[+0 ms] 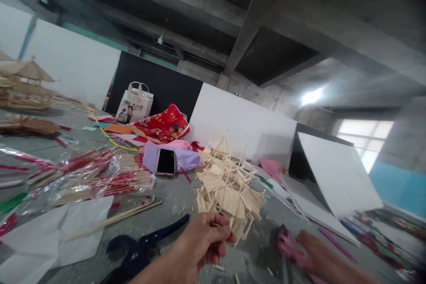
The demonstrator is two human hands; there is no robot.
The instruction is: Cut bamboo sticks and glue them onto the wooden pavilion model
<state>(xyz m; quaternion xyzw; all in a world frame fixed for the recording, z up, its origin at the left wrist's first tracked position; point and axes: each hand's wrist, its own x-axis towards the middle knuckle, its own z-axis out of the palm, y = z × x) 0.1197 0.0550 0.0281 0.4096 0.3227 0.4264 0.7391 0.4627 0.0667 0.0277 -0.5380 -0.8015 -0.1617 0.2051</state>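
Observation:
My left hand (209, 236) is closed in a pinch just in front of a model building (229, 186) made of pale wooden sticks. What its fingertips hold, if anything, is too small to make out. Lower right, my right hand (314, 250) is smeared by motion against a pink object (289, 245) with a dark tip; whether the fingers grip it does not show clearly. Beside my left forearm lies a dark blue cutter (138, 248) with its handles spread. Thin wooden sticks (116, 218) rest across a creased white paper sheet (63, 230).
Plastic-wrapped stick bundles (96, 171) cover the left side. A phone (165, 162) leans on purple paper (188, 158). Behind are a red bag (163, 126) and a white carrier bag (135, 104). A finished-looking stick pavilion (28, 82) stands far left. A white board (339, 177) leans at right.

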